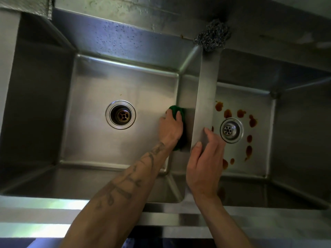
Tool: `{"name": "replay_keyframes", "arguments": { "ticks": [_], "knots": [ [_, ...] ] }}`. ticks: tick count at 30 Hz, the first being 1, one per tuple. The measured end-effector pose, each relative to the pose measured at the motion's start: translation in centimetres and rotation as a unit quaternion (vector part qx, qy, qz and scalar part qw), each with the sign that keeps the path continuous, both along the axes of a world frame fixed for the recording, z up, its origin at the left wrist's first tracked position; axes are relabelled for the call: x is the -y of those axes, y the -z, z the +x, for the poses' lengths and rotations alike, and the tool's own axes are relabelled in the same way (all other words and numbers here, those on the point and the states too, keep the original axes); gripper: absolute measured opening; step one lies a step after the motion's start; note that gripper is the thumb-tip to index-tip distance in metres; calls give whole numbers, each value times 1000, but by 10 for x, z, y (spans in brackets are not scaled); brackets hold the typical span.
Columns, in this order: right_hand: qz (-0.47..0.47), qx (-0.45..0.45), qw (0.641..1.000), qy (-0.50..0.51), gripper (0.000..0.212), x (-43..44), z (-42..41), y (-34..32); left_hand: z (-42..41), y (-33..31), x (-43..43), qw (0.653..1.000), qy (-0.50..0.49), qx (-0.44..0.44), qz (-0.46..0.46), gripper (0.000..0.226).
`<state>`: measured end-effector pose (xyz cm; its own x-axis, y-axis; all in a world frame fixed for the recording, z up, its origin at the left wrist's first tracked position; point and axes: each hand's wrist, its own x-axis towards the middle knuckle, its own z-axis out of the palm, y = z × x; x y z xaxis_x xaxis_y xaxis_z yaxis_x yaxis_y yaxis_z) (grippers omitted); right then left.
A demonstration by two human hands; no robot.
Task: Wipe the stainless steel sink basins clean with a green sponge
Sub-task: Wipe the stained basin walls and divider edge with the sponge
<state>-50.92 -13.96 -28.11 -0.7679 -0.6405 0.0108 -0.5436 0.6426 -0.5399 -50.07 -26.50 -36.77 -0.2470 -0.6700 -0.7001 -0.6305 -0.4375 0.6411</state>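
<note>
Head view, looking straight down into the double sink. The left hand [171, 128], on a tattooed forearm, is deep in the left basin [93, 140]. It grips the green sponge [176, 110], with fingers curled over the top edge. The sponge is pressed flat against the basin's right-hand wall, at 3 o'clock from the left drain [120, 114]. A second strip of green peeks out under the wrist, lower on that same wall.

The right hand [204, 165] rests on the divider [206, 97] between the two bowls. Its thumb lies on the flat top and its fingers are loosely bent over the right edge, holding nothing.

In the right basin [259, 158], brown stains [227, 113] ring the right drain [231, 130]. They run from 11 o'clock round through 3 and down to 6.

Up at 12 o'clock, where the divider meets the back ledge, sits a steel wool scourer [213, 35]. Dark specks dot the far wall of the left basin.
</note>
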Motion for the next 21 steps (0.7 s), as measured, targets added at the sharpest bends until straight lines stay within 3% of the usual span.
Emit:
{"name": "replay_keyframes", "arguments": {
  "ticks": [5,11,17,21],
  "knots": [
    [3,2,1000,-1,37,-1,-1,0,-17,-25,12,986,-31,-96,-131,36],
    [7,6,1000,-4,37,-1,0,-1,-11,-6,18,1000,3,-28,-4,42],
    [17,2,1000,-1,37,-2,-1,3,-21,-30,21,982,-16,-106,-158,34],
    [14,-4,1000,-1,37,-1,0,1,-15,3,19,999,16,-14,-45,41]
  ]
}}
